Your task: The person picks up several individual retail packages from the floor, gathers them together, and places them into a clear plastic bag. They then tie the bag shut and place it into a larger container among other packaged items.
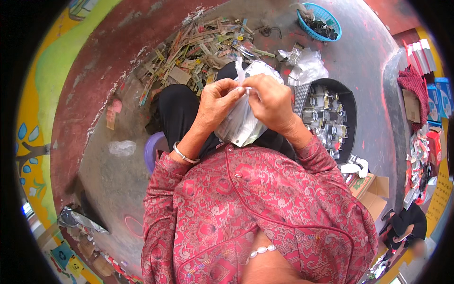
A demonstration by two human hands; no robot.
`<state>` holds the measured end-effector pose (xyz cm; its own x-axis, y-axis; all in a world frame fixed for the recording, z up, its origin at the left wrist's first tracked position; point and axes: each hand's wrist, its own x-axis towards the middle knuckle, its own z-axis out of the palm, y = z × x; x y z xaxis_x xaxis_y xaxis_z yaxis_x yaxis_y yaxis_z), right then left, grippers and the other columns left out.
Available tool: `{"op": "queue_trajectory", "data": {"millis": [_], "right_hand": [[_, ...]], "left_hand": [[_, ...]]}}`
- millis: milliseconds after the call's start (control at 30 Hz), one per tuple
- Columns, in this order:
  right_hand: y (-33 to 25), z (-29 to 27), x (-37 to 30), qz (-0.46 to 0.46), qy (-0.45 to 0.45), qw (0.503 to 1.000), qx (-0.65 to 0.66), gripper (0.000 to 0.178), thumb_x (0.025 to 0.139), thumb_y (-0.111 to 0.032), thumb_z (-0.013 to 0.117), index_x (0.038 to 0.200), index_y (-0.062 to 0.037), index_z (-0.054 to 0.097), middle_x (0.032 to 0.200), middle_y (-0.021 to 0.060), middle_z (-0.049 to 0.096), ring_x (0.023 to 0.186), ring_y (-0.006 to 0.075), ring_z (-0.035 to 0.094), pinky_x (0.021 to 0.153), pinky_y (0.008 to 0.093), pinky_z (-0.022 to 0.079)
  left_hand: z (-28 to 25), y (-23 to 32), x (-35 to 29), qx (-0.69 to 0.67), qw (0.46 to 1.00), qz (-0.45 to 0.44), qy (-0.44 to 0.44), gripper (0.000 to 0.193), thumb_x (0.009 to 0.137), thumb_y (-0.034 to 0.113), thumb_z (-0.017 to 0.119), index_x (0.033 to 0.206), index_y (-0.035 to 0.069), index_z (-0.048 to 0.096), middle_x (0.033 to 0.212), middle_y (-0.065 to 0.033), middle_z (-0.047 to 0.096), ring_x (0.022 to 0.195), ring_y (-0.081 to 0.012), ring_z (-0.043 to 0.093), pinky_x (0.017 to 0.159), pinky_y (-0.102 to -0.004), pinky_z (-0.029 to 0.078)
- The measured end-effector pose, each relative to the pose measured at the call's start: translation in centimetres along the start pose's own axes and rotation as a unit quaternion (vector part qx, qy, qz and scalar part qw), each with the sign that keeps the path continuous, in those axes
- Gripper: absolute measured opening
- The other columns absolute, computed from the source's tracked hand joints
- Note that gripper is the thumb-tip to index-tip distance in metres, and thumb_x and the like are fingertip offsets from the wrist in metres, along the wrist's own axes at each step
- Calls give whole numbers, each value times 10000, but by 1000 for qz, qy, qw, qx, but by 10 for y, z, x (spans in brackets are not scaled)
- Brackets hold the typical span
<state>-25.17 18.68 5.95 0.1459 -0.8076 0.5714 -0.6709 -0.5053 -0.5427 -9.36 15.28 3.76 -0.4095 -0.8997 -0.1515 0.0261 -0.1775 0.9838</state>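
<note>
A filled clear plastic bag (pixel 243 120) rests on my lap, its gathered neck pointing away from me. My left hand (pixel 217 102) pinches that neck from the left, thumb and forefinger pressed together. From the other side my right hand (pixel 272 102) grips the same twisted plastic, and the fingertips of both hands nearly meet there. A loose end of the bag sticks up above the fingers. Pale flat pieces show through the plastic; their kind I cannot make out.
Beyond my knees lies a heap of paper and plastic strips (pixel 198 52). A black tub (pixel 351 113) of clear and metal parts stands at my right, crumpled plastic (pixel 307 68) behind it. Farther off are a blue basket (pixel 302 26), a cardboard box (pixel 373 194) and a seated person (pixel 409 227).
</note>
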Motion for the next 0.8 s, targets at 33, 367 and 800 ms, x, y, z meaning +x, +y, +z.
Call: {"op": "queue_trajectory", "data": {"millis": [33, 367, 800], "right_hand": [[2, 4, -1, -79, 25, 995, -59, 308, 641, 41, 589, 930, -66, 590, 791, 54, 592, 645, 170, 580, 555, 267, 464], [6, 0, -5, -93, -5, 989, -118, 250, 664, -62, 591, 912, -46, 566, 816, 53, 556, 688, 193, 591, 547, 277, 473], [10, 4, -14, 1, 79, 997, 4, 218, 671, 13, 599, 871, -74, 590, 797, 48, 579, 565, 198, 558, 505, 279, 459]], "left_hand": [[-1, -4, 1, 38, 999, 24, 3, 120, 781, 108, 640, 805, -8, 621, 631, 22, 562, 582, -22, 477, 513, -185, 377], [6, 17, -5, 255, 959, 117, 34, 127, 746, 113, 669, 808, 5, 644, 662, -51, 617, 568, -87, 543, 531, -235, 429], [10, 11, -4, 183, 978, 96, 25, 159, 763, 127, 670, 833, -12, 639, 697, -59, 635, 617, -68, 558, 552, -224, 443]]}}
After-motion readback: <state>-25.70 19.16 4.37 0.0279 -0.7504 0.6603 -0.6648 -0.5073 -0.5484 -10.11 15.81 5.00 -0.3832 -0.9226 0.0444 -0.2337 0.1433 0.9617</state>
